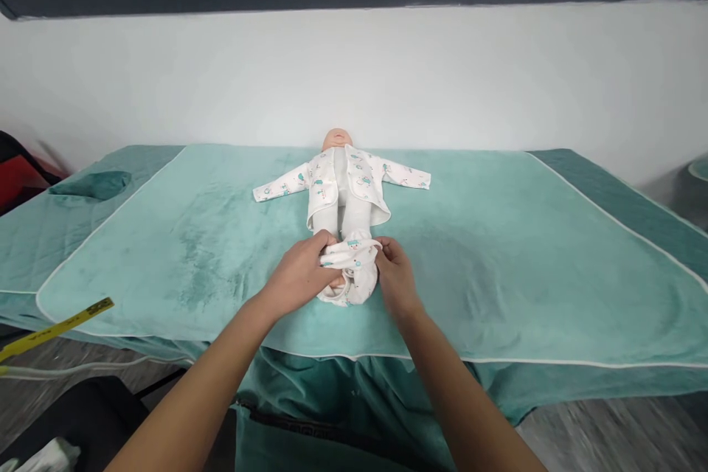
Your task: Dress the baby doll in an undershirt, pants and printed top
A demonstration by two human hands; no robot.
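A baby doll lies on its back on the green cover, its head toward the wall. It wears an open white printed jacket with both sleeves spread out. White printed baby pants are bunched around the doll's lower legs and feet. My left hand grips the pants' edge at the left, fingers closed near a foot. On the other side, my right hand pinches the right edge of the same pants. The doll's feet are mostly hidden by the cloth and my left hand.
A green velvety cover with white piping spreads over the bed. Behind it stands a white wall. At the left are a yellow strip, a dark chair and a red and black item.
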